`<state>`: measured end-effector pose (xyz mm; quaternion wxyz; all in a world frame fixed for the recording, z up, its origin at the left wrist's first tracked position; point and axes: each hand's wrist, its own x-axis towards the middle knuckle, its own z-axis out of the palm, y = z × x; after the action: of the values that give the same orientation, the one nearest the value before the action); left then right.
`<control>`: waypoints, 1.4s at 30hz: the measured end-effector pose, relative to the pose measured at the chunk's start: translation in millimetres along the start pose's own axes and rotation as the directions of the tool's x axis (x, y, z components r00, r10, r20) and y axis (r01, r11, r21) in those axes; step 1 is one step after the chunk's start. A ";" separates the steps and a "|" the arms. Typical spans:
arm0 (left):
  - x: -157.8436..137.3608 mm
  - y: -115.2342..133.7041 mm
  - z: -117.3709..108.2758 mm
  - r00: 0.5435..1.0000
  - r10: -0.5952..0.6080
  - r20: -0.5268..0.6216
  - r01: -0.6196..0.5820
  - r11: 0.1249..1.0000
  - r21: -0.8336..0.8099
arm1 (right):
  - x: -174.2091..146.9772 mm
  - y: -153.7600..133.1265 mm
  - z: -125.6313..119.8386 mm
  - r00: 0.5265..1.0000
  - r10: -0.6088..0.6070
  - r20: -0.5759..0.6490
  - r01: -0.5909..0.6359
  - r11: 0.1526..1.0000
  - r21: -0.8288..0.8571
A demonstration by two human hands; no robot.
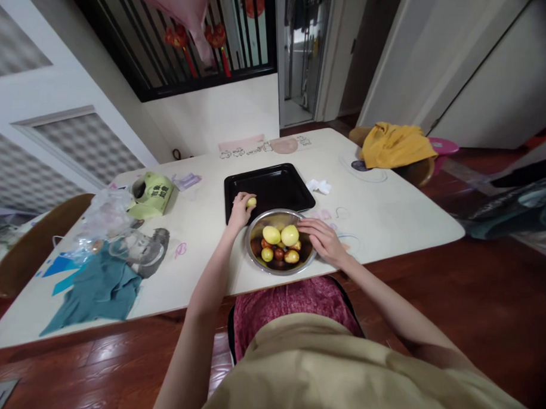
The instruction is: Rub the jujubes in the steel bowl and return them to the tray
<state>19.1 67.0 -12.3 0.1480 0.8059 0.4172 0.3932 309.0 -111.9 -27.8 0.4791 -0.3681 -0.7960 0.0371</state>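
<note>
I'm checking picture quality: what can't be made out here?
All in the head view:
Bottom of the bowl: partly covered by fruit.
Small yellow fruit: partly covered by the left hand holding it.
Right hand: whether it grips the rim; the hand itself hides its underside.
Pink hanging thing: cut off by the top edge.

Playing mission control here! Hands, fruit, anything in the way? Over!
Left hand holding small yellow fruit at black tray. Right hand at metal bowl's rim. White tissue beside tray, clear of hands.
</note>
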 end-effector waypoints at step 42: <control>-128.4 141.2 -25.8 0.969 0.225 0.105 -0.196 0.953 -0.230 | 1.4 -2.7 1.4 1.000 0.013 -0.006 -0.013 1.000 -0.009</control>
<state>34.1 -122.5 18.8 0.2197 0.8486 0.2726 0.3966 306.0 -112.6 -26.4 0.4795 -0.3756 -0.7923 0.0356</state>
